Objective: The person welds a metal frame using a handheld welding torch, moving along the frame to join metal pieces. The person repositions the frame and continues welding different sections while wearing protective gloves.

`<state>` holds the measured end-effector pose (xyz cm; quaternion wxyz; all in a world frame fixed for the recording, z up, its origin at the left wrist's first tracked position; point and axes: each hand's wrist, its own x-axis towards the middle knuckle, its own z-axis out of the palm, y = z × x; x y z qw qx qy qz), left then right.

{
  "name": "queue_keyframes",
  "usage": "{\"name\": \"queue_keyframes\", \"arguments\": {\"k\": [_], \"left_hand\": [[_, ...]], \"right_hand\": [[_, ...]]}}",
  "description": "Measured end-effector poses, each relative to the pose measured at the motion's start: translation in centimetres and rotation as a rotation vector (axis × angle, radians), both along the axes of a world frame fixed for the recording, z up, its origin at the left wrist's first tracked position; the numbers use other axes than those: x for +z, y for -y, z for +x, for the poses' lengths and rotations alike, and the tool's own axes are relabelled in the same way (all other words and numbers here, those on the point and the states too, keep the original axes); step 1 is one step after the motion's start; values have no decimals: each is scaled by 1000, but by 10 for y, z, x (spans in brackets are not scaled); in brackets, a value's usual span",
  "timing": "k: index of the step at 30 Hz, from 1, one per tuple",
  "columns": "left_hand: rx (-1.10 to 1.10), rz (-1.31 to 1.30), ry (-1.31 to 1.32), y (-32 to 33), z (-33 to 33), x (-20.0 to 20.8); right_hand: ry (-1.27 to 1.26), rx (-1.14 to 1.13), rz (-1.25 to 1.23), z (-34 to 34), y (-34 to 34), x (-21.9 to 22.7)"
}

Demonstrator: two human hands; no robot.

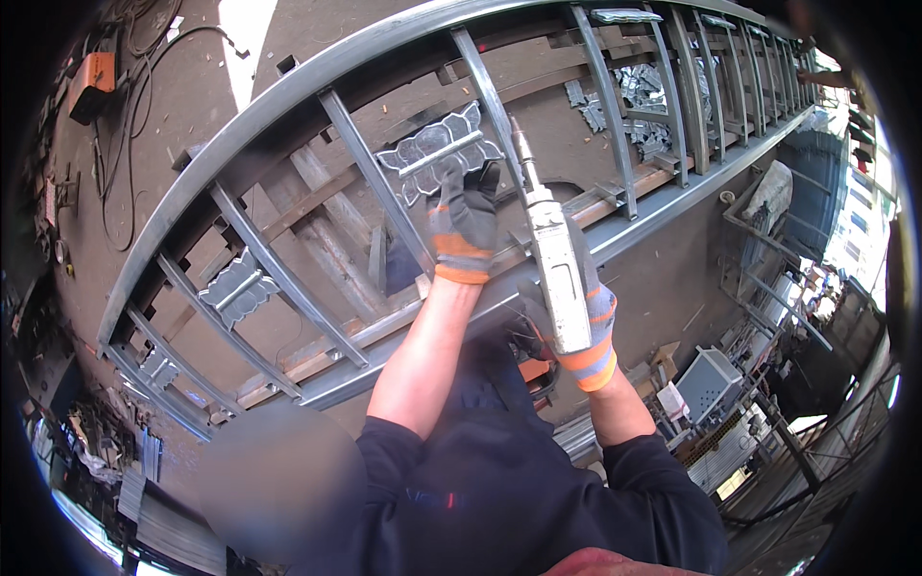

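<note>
A long metal frame [464,82] with many cross bars stretches before me, from near left to far right. Between two of its bars sits a scalloped, leaf-like grey metal ornament [423,152] with a straight rod across it. My left hand [465,219], in a grey and orange glove, pinches the ornament's near edge. My right hand [597,317], gloved alike, is wrapped round a white handheld welding gun [560,278]. The gun's slim metal nozzle points away from me, its tip beside a cross bar just right of the ornament. A small red light spot shows farther along that bar.
More scalloped ornaments [240,288] sit between bars at the left. A pile of similar metal pieces [645,96] lies beyond the frame's bars at the right. An orange machine [93,86] with cables stands far left. A grey crate [709,382] and scrap lie at the right.
</note>
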<state>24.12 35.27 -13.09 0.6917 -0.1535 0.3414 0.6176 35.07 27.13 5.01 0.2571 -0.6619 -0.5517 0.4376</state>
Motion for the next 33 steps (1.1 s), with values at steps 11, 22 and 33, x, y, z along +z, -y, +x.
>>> {"name": "queue_keyframes", "arguments": {"k": [11,22,33], "left_hand": [[-167,-220,-231,-1,-2,5],[-170,-281,-206,-6,10,0],[-218,-328,-229,-11,-3,27]], "right_hand": [[142,155,68,-3,1,-14],[28,88,-54,-2,-10,-27],[92,112,73,-16,-12,-20]]}}
